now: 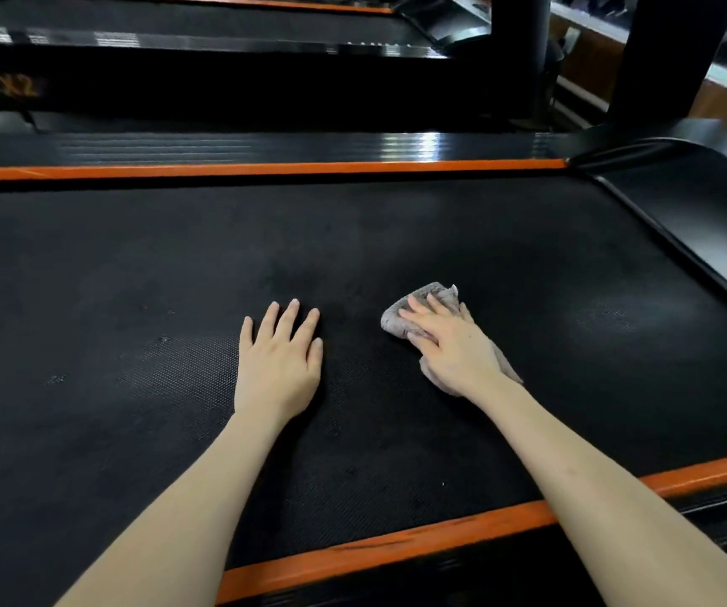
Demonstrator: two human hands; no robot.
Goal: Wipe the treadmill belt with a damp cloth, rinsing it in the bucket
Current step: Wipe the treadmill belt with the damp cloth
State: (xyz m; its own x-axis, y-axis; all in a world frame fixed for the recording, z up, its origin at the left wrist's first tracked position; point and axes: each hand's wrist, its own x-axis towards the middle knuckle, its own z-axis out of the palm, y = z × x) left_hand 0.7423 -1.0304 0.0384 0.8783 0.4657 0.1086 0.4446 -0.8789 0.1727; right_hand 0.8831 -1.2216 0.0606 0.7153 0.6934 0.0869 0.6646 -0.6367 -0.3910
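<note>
I am pressing my right hand down on the gray cloth, just right of the frame's centre, with my fingers lying nearly straight over it, not curling round it. The cloth is lying bunched on the black treadmill belt. My left hand is resting flat on the belt just left of centre, its fingers spread and holding nothing. An orange strip is running along the belt's lower edge.
</note>
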